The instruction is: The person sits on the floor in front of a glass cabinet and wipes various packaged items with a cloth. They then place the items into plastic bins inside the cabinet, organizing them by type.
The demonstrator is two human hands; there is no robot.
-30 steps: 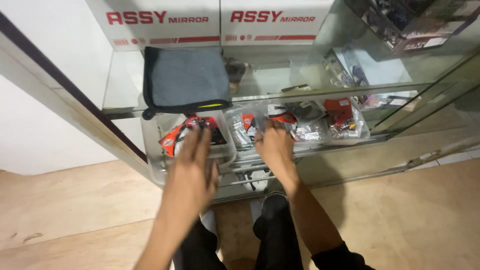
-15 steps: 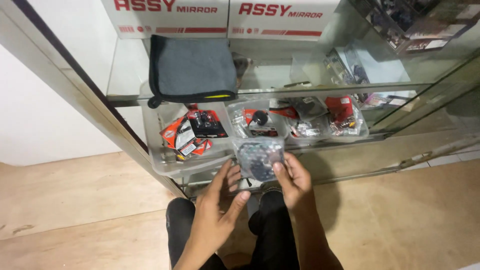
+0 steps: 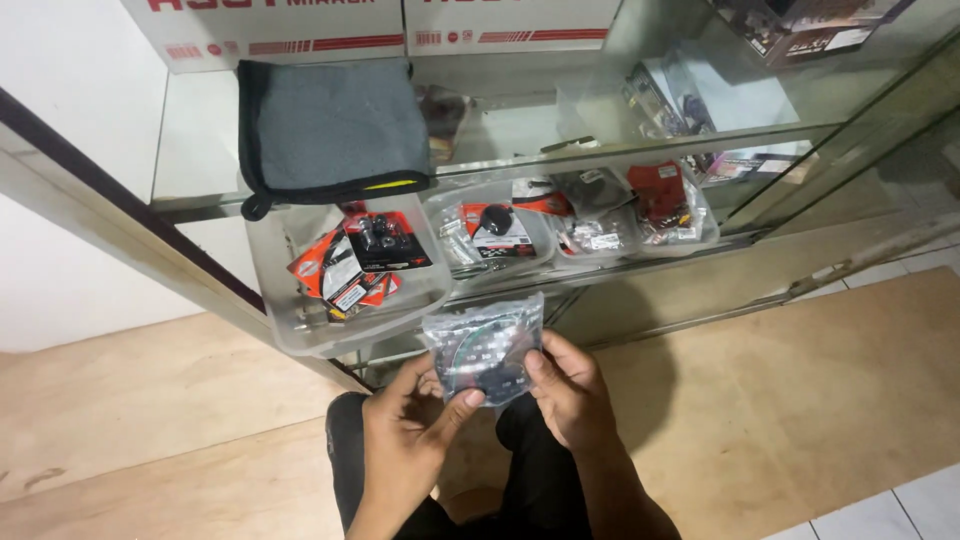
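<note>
I hold a clear plastic bag of small dark parts (image 3: 485, 345) in front of me with both hands. My left hand (image 3: 410, 435) grips its lower left corner, thumb across the front. My right hand (image 3: 565, 385) pinches its right edge. Just beyond the bag stands a glass display cabinet. On its lower shelf a clear plastic tub (image 3: 290, 320) holds red-and-black carded packets (image 3: 360, 260). A second clear tub (image 3: 450, 215) to the right holds more packets.
A folded grey cloth with black trim (image 3: 330, 130) lies on the upper glass shelf (image 3: 600, 155). White cartons stand behind it. More bagged items (image 3: 650, 215) sit at the right of the lower shelf. My knees in dark trousers (image 3: 530, 480) rest on the wooden floor (image 3: 800, 400).
Both hands have drawn back out of the tubs on the lower shelf, and they now hold a clear bag of parts close to my body.
</note>
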